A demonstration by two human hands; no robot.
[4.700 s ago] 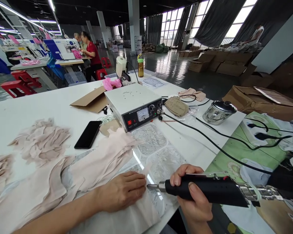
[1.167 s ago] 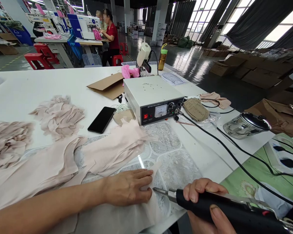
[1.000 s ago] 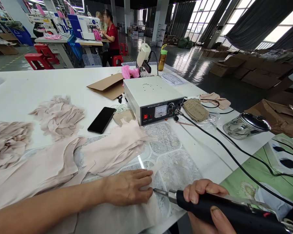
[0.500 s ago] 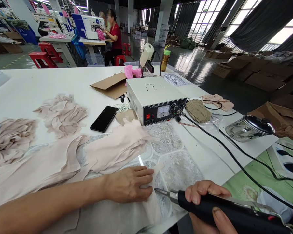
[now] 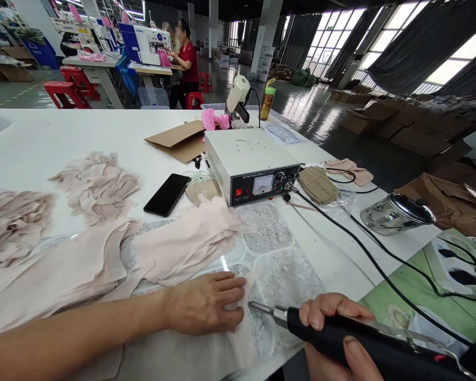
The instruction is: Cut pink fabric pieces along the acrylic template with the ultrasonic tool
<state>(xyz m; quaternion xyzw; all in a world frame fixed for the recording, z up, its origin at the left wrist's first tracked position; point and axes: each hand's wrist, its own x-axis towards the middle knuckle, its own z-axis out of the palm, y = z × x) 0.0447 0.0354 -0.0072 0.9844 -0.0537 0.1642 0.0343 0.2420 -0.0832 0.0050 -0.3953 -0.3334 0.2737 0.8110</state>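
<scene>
My left hand (image 5: 206, 304) lies flat, palm down, with its fingers slightly apart on thin pale pink fabric (image 5: 244, 341). My right hand (image 5: 321, 309) is wrapped round a black hand-held cutter (image 5: 355, 338) with a slim metal tip. That tip points left and meets the fabric's right edge, just beside my left fingertips; whether it presses in, I cannot tell. Under the fabric is a grey marbled mat (image 5: 289, 270) with clear rounded borders. Beyond my left hand lies a stack of cut fabric pieces (image 5: 186, 238), and longer fabric (image 5: 59, 275) spreads to the left.
A white control box (image 5: 254, 148) stands ahead, its black cable (image 5: 353, 238) running right. A phone (image 5: 166, 194), fabric heaps (image 5: 99, 185), a brown card bundle (image 5: 318, 185) and a lidded metal canister (image 5: 396, 214) are around. A person in red (image 5: 188, 58) sits at a sewing machine.
The view has shifted slightly, so the objects at the right appear further left. Both hands, the cutter and the fabric keep nearly the same places relative to each other.
</scene>
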